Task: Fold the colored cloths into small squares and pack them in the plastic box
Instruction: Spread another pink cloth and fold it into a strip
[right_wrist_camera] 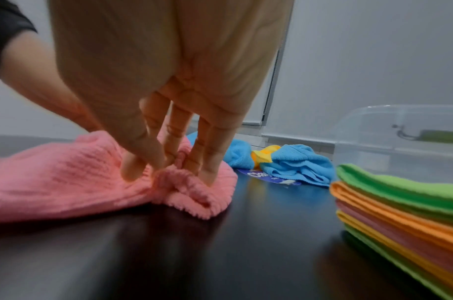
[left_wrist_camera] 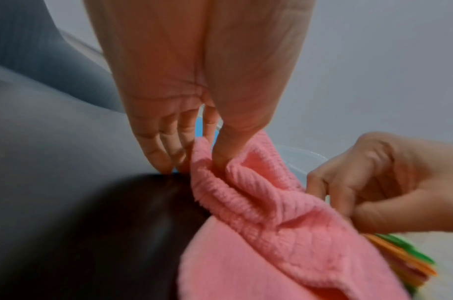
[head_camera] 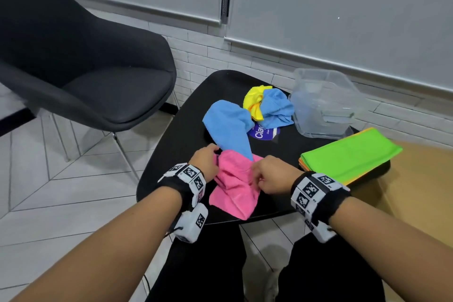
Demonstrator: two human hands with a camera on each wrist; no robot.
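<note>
The left hand (head_camera: 204, 160) and right hand (head_camera: 272, 175) are nearest, both wearing wrist bands with square markers, and both work on the pink cloth (head_camera: 235, 185), which lies rumpled at the near edge of the black table (head_camera: 186, 135). The left hand pinches the cloth's left edge between thumb and forefinger, its other fingers straight with tips down on the table beside the cloth, as the left wrist view shows. The right hand pinches a bunched fold at the cloth's right edge with thumb and curled fingers. A blue cloth (head_camera: 230, 122) stretches away from the pink one, its near end tucked under it. Beyond lies a crumpled heap of a yellow cloth (head_camera: 255, 100) and a second blue cloth (head_camera: 277, 105), partly over a purple label (head_camera: 263, 133). The clear plastic box (head_camera: 323, 103) stands at the far right of the table, just beside that heap; whether it holds any cloth I cannot tell. Near the right hand sits a flat stack (head_camera: 348, 154) of cloths, green on top with orange, pink and yellow layers below. A dark chair (head_camera: 85, 61) stands to the left.
</note>
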